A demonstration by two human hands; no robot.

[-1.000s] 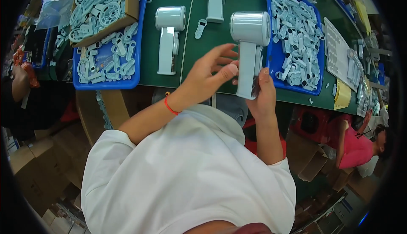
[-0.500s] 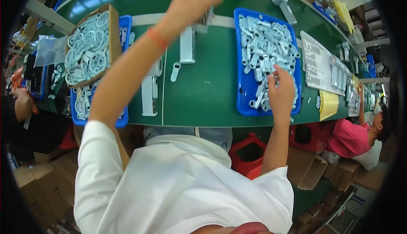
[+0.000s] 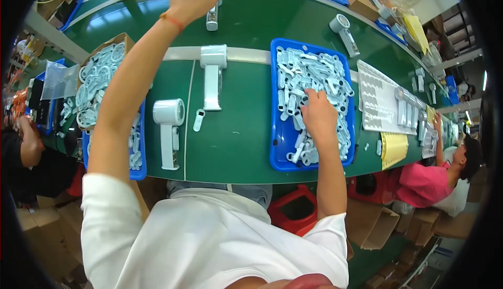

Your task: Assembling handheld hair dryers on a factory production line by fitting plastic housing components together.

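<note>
White short-sleeved shirt [image 3: 209,236], red wristband [image 3: 172,21]

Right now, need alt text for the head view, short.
A person's left hand is at the top of a white handheld device on the far part of a green worktable, while the right hand is over small pale plastic parts in a blue tray. Two similar devices lie between the left forearm and the tray.

Red stool [image 3: 302,227] beside green table [image 3: 236,153]
</note>
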